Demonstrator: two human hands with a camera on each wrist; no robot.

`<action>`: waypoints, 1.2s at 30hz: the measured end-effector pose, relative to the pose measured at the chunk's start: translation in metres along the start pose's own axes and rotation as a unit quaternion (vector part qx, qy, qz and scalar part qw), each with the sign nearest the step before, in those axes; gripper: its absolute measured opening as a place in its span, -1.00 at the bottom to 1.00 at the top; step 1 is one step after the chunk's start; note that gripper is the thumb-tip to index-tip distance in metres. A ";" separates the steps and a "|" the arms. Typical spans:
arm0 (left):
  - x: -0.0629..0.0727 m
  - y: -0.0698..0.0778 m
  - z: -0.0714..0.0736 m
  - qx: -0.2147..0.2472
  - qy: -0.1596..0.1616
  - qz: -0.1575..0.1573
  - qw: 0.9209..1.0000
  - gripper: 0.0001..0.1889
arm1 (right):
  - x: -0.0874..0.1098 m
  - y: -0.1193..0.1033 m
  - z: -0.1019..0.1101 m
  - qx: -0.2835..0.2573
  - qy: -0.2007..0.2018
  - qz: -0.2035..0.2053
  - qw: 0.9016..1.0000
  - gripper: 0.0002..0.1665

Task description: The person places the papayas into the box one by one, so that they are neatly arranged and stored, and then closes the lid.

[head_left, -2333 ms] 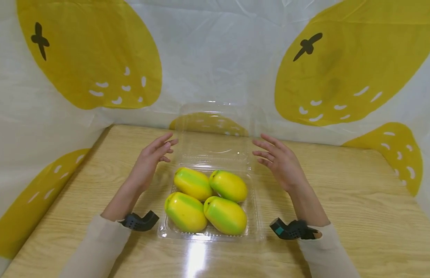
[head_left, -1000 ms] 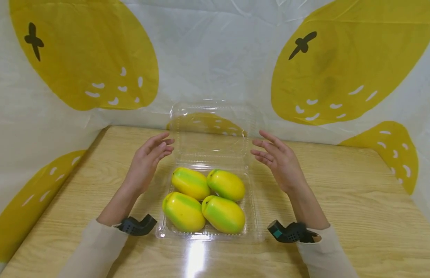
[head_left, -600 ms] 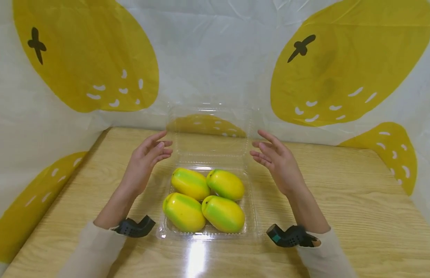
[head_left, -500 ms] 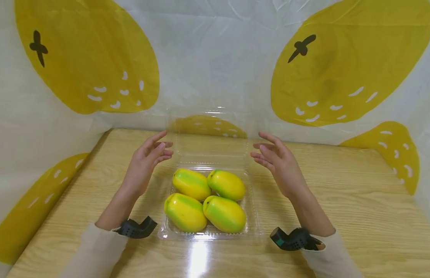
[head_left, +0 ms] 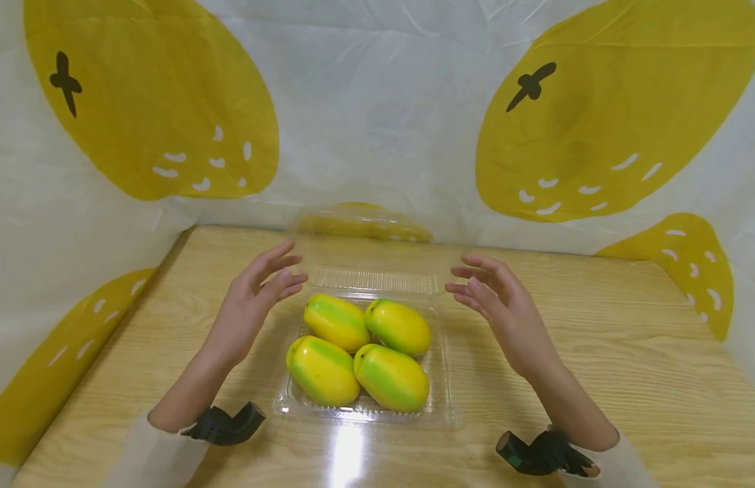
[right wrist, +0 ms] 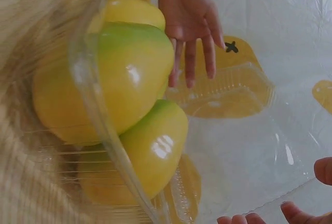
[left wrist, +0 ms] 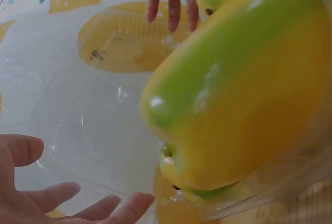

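Several glossy yellow-and-green, mango-shaped fruits [head_left: 392, 377] lie in the base of a clear plastic clamshell box [head_left: 365, 415]. Its clear lid [head_left: 377, 280] stands raised at the far side, foreshortened in the head view. The left hand [head_left: 249, 301] is at the lid's left edge, fingers extended and slightly bent. Facing it from the right is the right hand [head_left: 505, 315], fingers likewise extended. Neither hand grips anything; whether the fingertips touch the lid cannot be told. In the left wrist view a fruit [left wrist: 238, 84] looms close, with the lid [left wrist: 104, 125] behind it.
The box rests on a wood-grain table [head_left: 627, 352]. A white cloth [head_left: 377, 102] printed with big yellow fruits hangs behind and to the left. Dark wrist cameras, such as the one on the left wrist [head_left: 225, 425], sit at both cuffs.
Since half a second ago the lid's top edge has dropped in the head view. Both hands have come slightly lower, and the right forearm has shifted rightward and nearer. The fruits lie as before.
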State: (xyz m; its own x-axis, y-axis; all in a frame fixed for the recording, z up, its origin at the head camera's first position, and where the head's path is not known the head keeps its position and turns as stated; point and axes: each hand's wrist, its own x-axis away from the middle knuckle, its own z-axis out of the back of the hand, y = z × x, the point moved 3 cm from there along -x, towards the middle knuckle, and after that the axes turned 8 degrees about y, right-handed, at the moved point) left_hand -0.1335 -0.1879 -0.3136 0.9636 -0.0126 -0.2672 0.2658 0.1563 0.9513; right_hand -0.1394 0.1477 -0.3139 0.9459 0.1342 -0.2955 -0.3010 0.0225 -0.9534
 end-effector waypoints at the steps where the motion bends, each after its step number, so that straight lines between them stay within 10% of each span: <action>1: 0.002 0.001 0.000 -0.001 -0.001 -0.001 1.000 -0.52 | 0.002 0.000 0.000 0.004 -0.001 0.008 1.000 -0.59; 18: 0.030 0.004 0.000 0.034 -0.009 -0.050 0.998 -0.54 | 0.028 -0.008 0.000 0.064 0.007 0.042 0.997 -0.60; 36: 0.065 -0.001 0.000 -0.050 -0.022 -0.042 0.998 -0.51 | 0.065 -0.006 0.001 0.160 0.013 0.034 0.986 -0.52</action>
State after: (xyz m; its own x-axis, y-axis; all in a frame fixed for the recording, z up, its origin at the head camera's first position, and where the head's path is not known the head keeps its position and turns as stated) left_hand -0.0709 -0.1886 -0.3317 0.9393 -0.0717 -0.3355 0.3426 0.2500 0.9056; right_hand -0.0758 0.1572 -0.3277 0.9241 0.1199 -0.3628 -0.3818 0.3267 -0.8646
